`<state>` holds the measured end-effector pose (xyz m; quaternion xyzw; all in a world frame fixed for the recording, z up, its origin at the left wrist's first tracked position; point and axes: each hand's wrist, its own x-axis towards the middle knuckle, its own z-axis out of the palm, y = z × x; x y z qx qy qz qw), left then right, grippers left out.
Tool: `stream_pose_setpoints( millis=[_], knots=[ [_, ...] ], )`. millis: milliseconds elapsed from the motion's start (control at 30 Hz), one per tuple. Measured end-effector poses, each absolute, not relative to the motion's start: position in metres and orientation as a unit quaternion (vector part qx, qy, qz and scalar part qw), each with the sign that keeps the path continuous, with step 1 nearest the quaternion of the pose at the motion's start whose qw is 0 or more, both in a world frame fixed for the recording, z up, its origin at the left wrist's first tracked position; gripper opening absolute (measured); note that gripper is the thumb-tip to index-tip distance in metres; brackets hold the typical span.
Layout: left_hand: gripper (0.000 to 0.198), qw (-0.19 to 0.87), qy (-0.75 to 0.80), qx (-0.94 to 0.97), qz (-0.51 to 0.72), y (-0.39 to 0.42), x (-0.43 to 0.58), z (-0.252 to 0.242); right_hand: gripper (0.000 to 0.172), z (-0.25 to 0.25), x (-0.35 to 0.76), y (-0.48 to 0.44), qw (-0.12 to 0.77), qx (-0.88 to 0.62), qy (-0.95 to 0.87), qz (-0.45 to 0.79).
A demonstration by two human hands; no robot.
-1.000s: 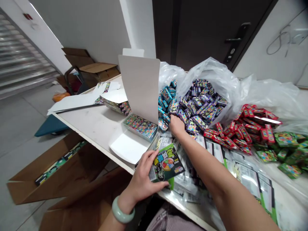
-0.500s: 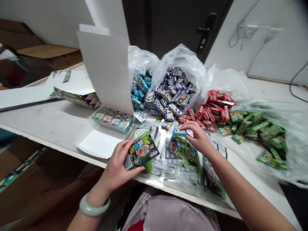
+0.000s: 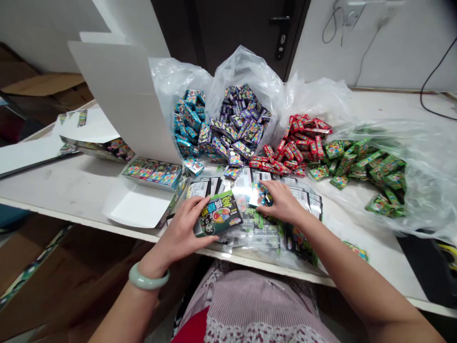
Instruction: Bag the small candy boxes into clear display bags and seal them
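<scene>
Your left hand (image 3: 178, 233) is closed on a green printed packet (image 3: 217, 214), fingers across its upper edge and thumb beneath, holding it just above the counter (image 3: 64, 186). Your right hand (image 3: 283, 202) is curled over a small teal box (image 3: 257, 194), which sits on a spread of flat clear-fronted sachets (image 3: 257, 238). Your fingers cover part of the box, so it can't be told whether you are gripping it or only pressing on it.

Some of the boxes are already gathered. A neat block of multicoloured boxes (image 3: 152, 172) stands beside an open white card tray (image 3: 137, 205), and a second batch (image 3: 102, 147) lies further left on the counter, partly inside white card.

Far more remains loose. You have a heap of teal boxes (image 3: 187, 119), a larger heap of purple boxes (image 3: 239, 121), a heap of red boxes (image 3: 293, 145) and a heap of green boxes (image 3: 360, 162), with clear plastic bags (image 3: 246, 66) gaping behind them. The sachets also cover the counter in front of you, though their number can't be made out.
</scene>
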<state>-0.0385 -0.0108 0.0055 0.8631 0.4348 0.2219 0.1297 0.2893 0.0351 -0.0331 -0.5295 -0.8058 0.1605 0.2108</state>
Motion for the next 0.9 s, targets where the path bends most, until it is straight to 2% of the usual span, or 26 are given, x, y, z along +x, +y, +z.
stream_pose_setpoints(
  millis=[67,167,233,333,400,500,667,900],
  knots=[
    [0.090,0.133,0.433,0.864,0.218,-0.012,-0.037,0.006,0.059,-0.024,0.287,0.033,0.271,-0.524,-0.796,0.137],
    [0.092,0.148,0.434,0.862,0.215,-0.014,-0.035,0.008,0.060,0.001,0.290,0.020,0.352,-0.486,-0.793,0.106],
    [0.094,0.161,0.428,0.862,0.218,-0.014,-0.032,0.010,0.063,0.022,0.290,0.009,0.323,-0.433,-0.837,0.095],
    [0.095,0.170,0.408,0.869,0.223,-0.013,-0.027,0.011,0.059,0.048,0.285,-0.002,0.209,-0.376,-0.899,0.078],
    [0.095,0.168,0.400,0.873,0.224,-0.012,-0.025,0.012,0.057,0.058,0.282,-0.004,0.139,-0.351,-0.922,0.084],
    [0.096,0.166,0.395,0.877,0.220,-0.014,-0.024,0.013,0.058,0.065,0.280,-0.001,0.083,-0.320,-0.937,0.113],
    [0.095,0.190,0.389,0.878,0.206,-0.018,-0.022,0.012,0.058,0.065,0.280,0.007,0.076,-0.317,-0.938,0.116],
    [0.094,0.205,0.404,0.867,0.208,-0.018,-0.021,0.006,0.066,0.051,0.275,0.014,0.119,-0.314,-0.927,0.169]
  ],
)
